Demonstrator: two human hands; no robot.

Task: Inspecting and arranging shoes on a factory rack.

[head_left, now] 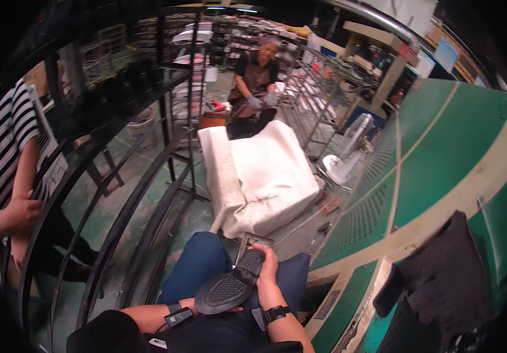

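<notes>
Here, a black rubber shoe sole with a gridded tread (pixel 230 285) lies across the seated person's lap. The right hand (pixel 267 267) curls its fingers around the heel end; the left hand (pixel 197 305) supports the toe, fingers hidden. It looks light, flexible, best gripped by its edges.

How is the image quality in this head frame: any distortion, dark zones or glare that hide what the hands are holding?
Head view: strong fisheye bending of the rack bars and green conveyor, black vignette at the rim; the black shoe sole is sharp and evenly lit between the left hand and right hand; the white cloth-covered block is bright but not blown out; far shelves are soft.
</notes>
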